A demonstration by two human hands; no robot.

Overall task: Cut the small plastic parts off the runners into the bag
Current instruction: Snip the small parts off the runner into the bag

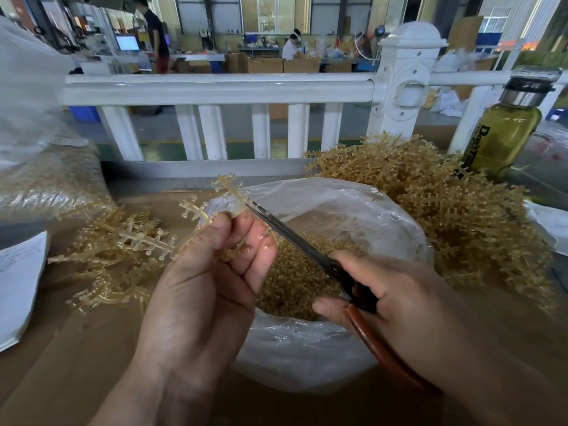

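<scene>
Two runner piles on the table: big heap (pixel 445 210) right of the open plastic bag (pixel 322 348), small heap (pixel 113 250) left of it.
Left hand (pixel 203 278) pinches one runner (pixel 229 189) over the bag's far rim, right hand (pixel 393 290) grips the scissors (pixel 295 238), blades nearly closed against its stem; tiny cut parts (pixel 295 281) fill the bag.

A factory floor, one large open hall; beyond the white railing (pixel 215 87) stand cardboard boxes (pixel 264 65), blue crates (pixel 84 113) and a lit monitor (pixel 127 43); a seated worker (pixel 290 48) and a standing worker (pixel 156 35) are farther back; high windows (pixel 270 13) line the back wall; a big heap of moulded plastic runners (pixel 445 210) lies toward the bench's (pixel 92 348) far right corner.
</scene>
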